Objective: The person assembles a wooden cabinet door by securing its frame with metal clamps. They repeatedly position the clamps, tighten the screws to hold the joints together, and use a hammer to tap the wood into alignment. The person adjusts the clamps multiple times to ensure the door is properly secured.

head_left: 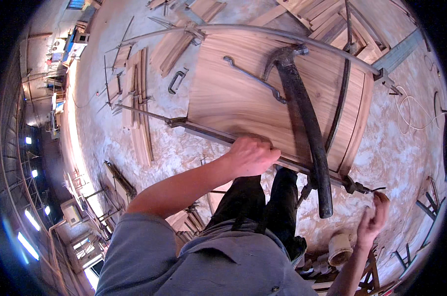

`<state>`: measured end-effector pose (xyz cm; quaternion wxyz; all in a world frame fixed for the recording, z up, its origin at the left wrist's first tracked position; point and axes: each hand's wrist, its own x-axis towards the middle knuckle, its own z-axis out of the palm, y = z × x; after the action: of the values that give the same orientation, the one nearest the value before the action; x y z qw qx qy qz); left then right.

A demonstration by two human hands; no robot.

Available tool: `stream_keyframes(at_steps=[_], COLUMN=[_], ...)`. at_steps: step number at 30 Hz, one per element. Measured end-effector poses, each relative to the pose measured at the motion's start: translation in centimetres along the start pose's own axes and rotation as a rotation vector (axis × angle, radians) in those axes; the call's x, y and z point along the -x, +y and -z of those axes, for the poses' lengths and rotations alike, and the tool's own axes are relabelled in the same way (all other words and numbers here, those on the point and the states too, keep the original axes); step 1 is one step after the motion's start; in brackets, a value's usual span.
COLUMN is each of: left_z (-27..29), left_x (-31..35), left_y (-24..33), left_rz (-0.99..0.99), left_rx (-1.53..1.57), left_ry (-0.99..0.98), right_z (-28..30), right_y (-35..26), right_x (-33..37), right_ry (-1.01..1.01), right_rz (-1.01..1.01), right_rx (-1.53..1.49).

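The right hand is held half open at the crank end of the near bar clamp, fingers curled, nothing gripped. The left hand is pressed flat on the wooden panel at its near edge. The panel is judged heavy and stiff, best held by its edges. 1 hammer lies across it.

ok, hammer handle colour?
Black, worn dark; the hammer lies on the wood panel. Head view shows it.
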<state>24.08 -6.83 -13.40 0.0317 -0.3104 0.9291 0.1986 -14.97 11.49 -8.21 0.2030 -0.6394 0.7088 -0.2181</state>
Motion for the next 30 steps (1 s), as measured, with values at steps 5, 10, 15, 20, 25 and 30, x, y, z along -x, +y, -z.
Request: stream_keyframes(at_steps=[5,10,15,20,25,30], left_z=[0.8,1.3,1.2,2.4,2.1,1.1], left_x=[-0.3,-0.7,-0.9,-1.1,-1.0,-0.7], left_y=[0.1,0.1,0.8,1.8,1.2,0.4], left_rz=[0.000,0.017,0.002,0.033,0.049,0.004], left_rx=[0.040,0.103,0.012,-0.068,-0.121,-0.109], left_ry=[-0.112,-0.176,-0.246,-0.156,-0.173,-0.118], right_z=[-2.1,-6.2,-6.2,-5.6,-4.7,-5.4], right_y=[5.5,5.7,7.5,6.9,4.2,5.5], right_x=[2.6,0.6,1.1,0.4,-1.4,-0.5], right_ry=[0.210,0.080,0.057,0.036,0.063,0.120], right_rz=[-0.451,-0.725,-0.677,-0.593,-0.736,-0.652], right_rx=[-0.147,-0.706,-0.561,-0.229,-0.323,-0.306])
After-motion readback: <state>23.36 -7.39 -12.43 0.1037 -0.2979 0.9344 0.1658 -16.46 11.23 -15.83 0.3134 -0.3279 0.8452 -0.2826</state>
